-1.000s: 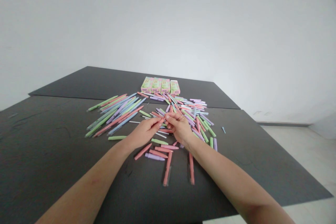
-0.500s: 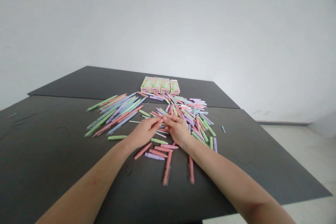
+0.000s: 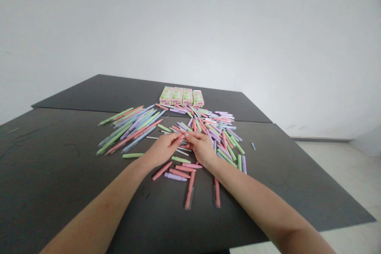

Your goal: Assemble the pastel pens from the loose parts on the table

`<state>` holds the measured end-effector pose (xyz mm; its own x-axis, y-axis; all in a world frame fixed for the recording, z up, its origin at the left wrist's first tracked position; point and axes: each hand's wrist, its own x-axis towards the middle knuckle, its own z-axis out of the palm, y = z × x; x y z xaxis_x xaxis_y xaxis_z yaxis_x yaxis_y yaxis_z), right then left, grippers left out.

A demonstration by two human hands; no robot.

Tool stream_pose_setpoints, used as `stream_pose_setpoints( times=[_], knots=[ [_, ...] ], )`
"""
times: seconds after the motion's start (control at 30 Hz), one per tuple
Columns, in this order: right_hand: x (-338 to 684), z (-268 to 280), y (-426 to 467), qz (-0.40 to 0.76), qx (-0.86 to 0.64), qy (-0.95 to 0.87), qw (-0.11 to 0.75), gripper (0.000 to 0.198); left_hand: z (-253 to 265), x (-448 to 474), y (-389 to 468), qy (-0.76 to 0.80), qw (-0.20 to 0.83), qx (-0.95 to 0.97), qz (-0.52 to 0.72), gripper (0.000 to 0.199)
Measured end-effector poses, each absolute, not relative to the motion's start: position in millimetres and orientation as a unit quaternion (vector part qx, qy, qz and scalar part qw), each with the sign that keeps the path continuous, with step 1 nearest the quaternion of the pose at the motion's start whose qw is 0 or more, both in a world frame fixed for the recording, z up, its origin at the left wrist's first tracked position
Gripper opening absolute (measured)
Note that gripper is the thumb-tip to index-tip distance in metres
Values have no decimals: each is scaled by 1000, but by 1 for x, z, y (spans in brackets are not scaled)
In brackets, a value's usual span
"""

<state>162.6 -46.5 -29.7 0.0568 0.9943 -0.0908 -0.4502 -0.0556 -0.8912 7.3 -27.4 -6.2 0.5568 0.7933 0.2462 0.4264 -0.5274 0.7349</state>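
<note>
Over the middle of the pile, my left hand (image 3: 163, 149) and my right hand (image 3: 203, 149) meet fingertip to fingertip. Both pinch a small red pen part (image 3: 182, 136), largely covered by the fingers. Loose pen barrels (image 3: 214, 133) in red, green, purple and blue lie beyond and right of my right hand. Thin white pen refills (image 3: 182, 152) show beneath the fingers. Closer to me are red pen pieces (image 3: 179, 173), a purple barrel (image 3: 175, 177) and a red barrel with a clear end (image 3: 189, 196). A green barrel (image 3: 132, 155) rests left of my left wrist.
Long pens (image 3: 133, 129) in several colours lie in a slanted group on the left. Behind the pile, several pink and green boxes (image 3: 177, 96) stand in a row. A small blue piece (image 3: 253, 146) lies far right on the black table (image 3: 285, 182).
Almost nothing differs. Both hands stay at the same spot with their fingers still pinched on the red part, and the pieces on the table have not moved.
</note>
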Motion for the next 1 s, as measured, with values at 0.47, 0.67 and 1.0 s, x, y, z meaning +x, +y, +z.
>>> stream_pose_setpoints(
  times=[0.47, 0.67, 1.0],
  knots=[
    [165, -28, -53, 378, -476, -581, 542, 24, -7, 7, -26, 377, 315, 821, 291, 34],
    [174, -22, -49, 281, -526, -639, 486, 24, -9, 4, -23, 385, 334, 801, 315, 37],
    [177, -28, -40, 119, -471, -831, 270, 14, -7, 0, -19, 394, 311, 801, 326, 38]
  ],
)
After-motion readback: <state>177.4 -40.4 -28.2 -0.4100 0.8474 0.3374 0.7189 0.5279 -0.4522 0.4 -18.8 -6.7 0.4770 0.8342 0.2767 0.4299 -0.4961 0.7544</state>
